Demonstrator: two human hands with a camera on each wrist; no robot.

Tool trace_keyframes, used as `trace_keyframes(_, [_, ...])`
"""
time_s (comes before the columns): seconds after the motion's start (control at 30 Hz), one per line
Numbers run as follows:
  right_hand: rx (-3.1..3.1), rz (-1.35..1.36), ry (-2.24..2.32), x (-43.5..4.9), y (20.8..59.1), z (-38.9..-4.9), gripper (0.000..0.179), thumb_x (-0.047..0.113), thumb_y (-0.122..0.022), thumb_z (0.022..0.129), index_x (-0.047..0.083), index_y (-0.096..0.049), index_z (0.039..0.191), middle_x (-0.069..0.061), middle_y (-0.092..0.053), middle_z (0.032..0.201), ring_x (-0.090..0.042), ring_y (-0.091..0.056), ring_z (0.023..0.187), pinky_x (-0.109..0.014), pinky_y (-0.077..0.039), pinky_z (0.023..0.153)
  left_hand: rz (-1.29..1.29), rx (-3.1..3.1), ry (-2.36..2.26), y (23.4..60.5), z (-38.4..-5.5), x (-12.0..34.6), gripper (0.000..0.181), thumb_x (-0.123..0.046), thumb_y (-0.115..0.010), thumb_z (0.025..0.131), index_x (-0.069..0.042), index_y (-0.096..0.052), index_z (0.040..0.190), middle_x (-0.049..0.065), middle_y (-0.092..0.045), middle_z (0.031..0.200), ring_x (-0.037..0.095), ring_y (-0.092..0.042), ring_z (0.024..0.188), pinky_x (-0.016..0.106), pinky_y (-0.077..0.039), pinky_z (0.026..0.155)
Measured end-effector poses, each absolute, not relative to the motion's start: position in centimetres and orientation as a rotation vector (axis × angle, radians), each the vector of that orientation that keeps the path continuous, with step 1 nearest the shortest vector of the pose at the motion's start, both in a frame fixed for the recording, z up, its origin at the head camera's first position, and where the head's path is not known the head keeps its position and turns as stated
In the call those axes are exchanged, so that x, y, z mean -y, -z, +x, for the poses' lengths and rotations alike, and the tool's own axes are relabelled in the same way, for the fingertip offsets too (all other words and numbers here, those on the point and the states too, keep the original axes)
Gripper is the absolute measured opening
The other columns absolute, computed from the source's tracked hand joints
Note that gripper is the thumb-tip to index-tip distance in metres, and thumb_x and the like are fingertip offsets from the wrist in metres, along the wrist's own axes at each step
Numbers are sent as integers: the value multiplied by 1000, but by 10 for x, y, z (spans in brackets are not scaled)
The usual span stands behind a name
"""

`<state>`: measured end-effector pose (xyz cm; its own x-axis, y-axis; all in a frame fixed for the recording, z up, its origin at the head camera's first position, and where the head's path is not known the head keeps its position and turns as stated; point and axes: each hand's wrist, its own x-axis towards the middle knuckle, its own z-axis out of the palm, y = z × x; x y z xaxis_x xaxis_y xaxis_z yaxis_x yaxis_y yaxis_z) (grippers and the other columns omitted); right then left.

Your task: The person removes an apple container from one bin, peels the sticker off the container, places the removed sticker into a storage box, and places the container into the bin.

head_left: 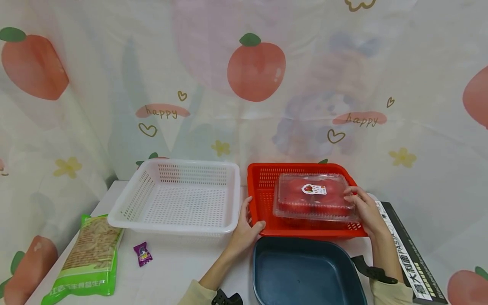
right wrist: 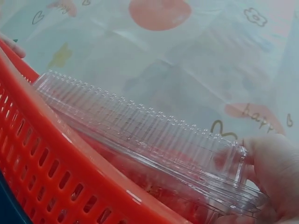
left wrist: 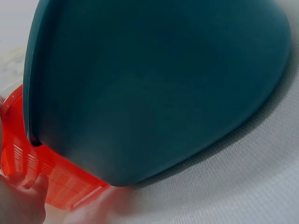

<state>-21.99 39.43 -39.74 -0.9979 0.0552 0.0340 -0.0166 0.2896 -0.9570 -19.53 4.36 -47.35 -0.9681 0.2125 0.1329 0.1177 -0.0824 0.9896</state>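
A clear plastic box [head_left: 293, 194] with a white label and red contents sits in the red basket [head_left: 261, 224]. My right hand [head_left: 367, 212] grips the box by its right end. In the right wrist view, the ridged lid of the plastic box [right wrist: 126, 116] rises above the basket's rim, with the fingers of my right hand [right wrist: 273, 172] around its near corner. My left hand [head_left: 245, 231] holds the red basket at its front left corner, the thumb over the rim. The left wrist view shows part of the left hand [left wrist: 21, 200] against the basket's side [left wrist: 60, 182].
A white basket [head_left: 225, 226] stands left of the red one. The dark blue basin [head_left: 305, 275] lies in front, close to both forearms. At left are a green food bag [head_left: 89, 258] and a small purple wrapped sweet [head_left: 142, 254]. A black-and-white printed box [head_left: 411, 254] lies at right.
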Motion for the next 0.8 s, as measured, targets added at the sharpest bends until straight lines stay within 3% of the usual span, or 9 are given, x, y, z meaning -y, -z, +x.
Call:
trace_keyframes(0.4, [2304, -37, -1992, -397, 398, -218, 11, 20, -52, 99, 26, -57, 106, 13, -54, 99, -4, -56, 80, -20, -54, 65, 381, -2091, -2227, 475, -195, -43, 83, -16, -63, 87, -31, -15, 152, 14, -35, 150, 37, -45, 130, 45, -52, 96])
trace_keyframes(0.8, [2231, -18, -2075, -397, 394, -216, 12, 18, -53, 98, 26, -56, 106, 10, -53, 104, -4, -57, 84, -21, -55, 68, 365, -2075, -2232, 473, -192, -43, 87, -18, -68, 86, -38, -14, 152, 9, -35, 150, 37, -43, 131, 41, -54, 93])
